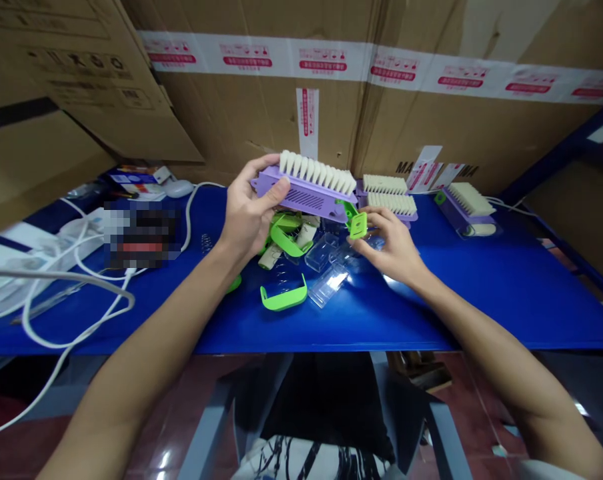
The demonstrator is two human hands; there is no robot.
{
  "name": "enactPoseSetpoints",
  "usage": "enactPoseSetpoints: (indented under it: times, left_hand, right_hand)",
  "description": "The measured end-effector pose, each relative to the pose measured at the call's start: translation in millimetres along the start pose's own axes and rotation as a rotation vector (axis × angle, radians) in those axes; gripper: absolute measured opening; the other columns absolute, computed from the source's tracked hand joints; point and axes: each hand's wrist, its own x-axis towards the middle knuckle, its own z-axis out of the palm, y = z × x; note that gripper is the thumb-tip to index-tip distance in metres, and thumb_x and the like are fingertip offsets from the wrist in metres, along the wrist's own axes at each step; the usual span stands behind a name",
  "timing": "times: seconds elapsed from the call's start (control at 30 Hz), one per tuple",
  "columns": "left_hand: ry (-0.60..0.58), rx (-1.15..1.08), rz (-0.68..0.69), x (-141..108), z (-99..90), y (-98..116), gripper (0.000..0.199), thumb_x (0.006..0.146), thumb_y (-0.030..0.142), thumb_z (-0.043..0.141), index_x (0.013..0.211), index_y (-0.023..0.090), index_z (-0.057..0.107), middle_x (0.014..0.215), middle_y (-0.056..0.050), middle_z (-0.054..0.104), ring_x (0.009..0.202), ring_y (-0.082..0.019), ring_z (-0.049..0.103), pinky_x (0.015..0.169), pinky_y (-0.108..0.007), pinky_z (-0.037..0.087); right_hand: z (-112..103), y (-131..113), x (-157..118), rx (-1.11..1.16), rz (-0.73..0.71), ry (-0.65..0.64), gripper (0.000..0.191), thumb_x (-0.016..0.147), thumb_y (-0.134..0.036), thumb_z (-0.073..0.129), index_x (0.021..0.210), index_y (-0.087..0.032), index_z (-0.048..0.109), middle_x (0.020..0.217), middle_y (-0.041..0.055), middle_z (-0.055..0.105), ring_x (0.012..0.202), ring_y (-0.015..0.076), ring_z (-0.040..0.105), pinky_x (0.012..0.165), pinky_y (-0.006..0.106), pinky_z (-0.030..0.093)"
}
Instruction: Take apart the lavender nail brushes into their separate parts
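My left hand (251, 208) grips the left end of a purple brush body (304, 197), whose white bristles (317, 173) point up. Between the fingers of my right hand (389, 243) is a small green plastic part (357, 225), held against the right end of the purple body. Beneath them on the blue table lie several green pieces, a curved green handle (285, 298) and clear plastic pieces (327, 285). Behind my right hand are purple brush bodies with white bristles (391, 203).
Another purple brush (464, 207) stands at the right on the blue table (486, 287). White cables (89, 267) and a power strip cover the left side. Cardboard (261, 113) rises along the back. A blue frame (556, 143) stands at the right.
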Motion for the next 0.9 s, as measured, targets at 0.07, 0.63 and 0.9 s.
enactPoseSetpoints:
  times: [0.07, 0.63, 0.9]
  left_hand:
    - [0.043, 0.011, 0.044, 5, -5.8, 0, 0.060, 0.081, 0.057, 0.100, 0.126, 0.030, 0.071, 0.132, -0.009, 0.078, 0.135, -0.033, 0.074, 0.104, -0.044, 0.070]
    - [-0.132, 0.149, 0.176, -29, 30.6, 16, 0.068, 0.079, 0.063, 0.101, 0.132, 0.030, 0.074, 0.137, -0.010, 0.072, 0.127, -0.030, 0.072, 0.103, -0.040, 0.066]
    - [-0.304, 0.207, 0.184, -27, 35.6, 8, 0.077, 0.080, 0.067, 0.098, 0.143, 0.033, 0.072, 0.161, -0.013, 0.062, 0.152, -0.039, 0.060, 0.118, -0.052, 0.064]
  right_hand:
    - [-8, 2, 1, -0.061, -0.035, -0.039, 0.046, 0.088, -0.057, 0.085, 0.121, -0.026, 0.075, 0.130, 0.0144, 0.077, 0.117, 0.0377, 0.074, 0.099, 0.066, 0.067]
    - [-32, -21, -9, 0.132, -0.168, 0.333, 0.029, 0.097, -0.060, 0.069, 0.108, -0.033, 0.074, 0.120, 0.0077, 0.079, 0.112, 0.0339, 0.077, 0.101, 0.057, 0.064]
    - [-54, -31, -3, -0.069, -0.277, 0.041, 0.085, 0.083, -0.065, 0.093, 0.159, -0.039, 0.063, 0.166, 0.0043, 0.065, 0.153, 0.0439, 0.060, 0.133, 0.067, 0.044]
